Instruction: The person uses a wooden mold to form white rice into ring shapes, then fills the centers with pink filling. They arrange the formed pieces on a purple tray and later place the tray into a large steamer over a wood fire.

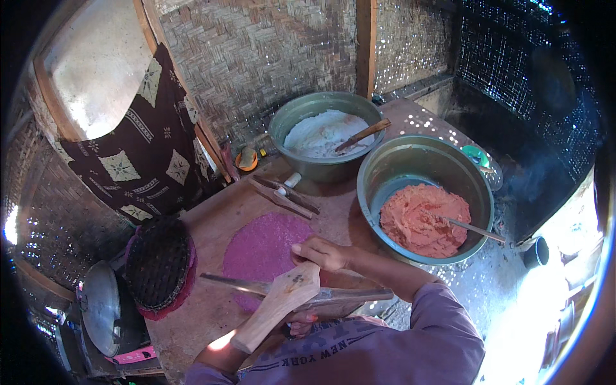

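Observation:
A wooden tool (282,301) is in front of me, its pale handle-like piece crossing a long dark board (356,295). My right hand (326,253) is curled at the pale piece's broad upper end, its fingertips over the edge of a flat purple round of dough (266,244). Beneath the board, my left hand (300,325) is closed on the tool, partly hidden by the wood. Purple dough also shows below the board. Farther back on the table lies a second wooden tool (285,197) with a white cylinder (290,182) on it.
A basin of white flour-like powder (314,135) with a wooden paddle (364,135) stands at the back. Right of it, a green basin (473,183) holds orange dough (423,221) and a spoon. A dark woven tray (159,256) and lidded pot (101,308) are left.

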A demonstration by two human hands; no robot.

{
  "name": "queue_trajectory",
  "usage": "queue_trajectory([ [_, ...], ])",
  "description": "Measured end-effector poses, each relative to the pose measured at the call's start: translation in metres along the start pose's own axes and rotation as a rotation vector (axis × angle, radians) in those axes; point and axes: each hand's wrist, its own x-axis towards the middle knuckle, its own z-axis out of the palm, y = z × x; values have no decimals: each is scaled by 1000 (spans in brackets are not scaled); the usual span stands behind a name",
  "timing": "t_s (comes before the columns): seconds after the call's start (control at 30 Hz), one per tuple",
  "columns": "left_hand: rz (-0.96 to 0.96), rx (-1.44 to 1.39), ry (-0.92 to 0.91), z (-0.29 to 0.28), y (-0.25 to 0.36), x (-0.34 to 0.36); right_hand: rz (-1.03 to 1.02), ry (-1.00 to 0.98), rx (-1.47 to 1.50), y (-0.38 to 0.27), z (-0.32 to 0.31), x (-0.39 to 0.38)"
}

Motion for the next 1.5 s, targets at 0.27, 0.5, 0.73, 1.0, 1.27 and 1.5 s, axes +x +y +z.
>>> queue_trajectory([
  [0.27, 181, 118, -139, -31, 29, 4, -872, -80, -427, -115, 32, -15],
  [0.5, 249, 276, -78, -46, 4, -26, -551, 402, -210, -120, 31, -22],
  [0.73, 280, 177, 277, -99, -38, -29, -739, 1209, -58, -116, -53, -45],
  [1.0, 1322, -284, 876, -99, 37, 1, -518, 1250, 1312, -65, -45, 61],
  [1.27, 1233, -104, 1192, -116, 16, -137, 58, 584, 493, 38, 13, -43],
  [1.5, 731, 264, 1967, -19, -69, -343, 375, 556, 623, 80, 47, -161],
])
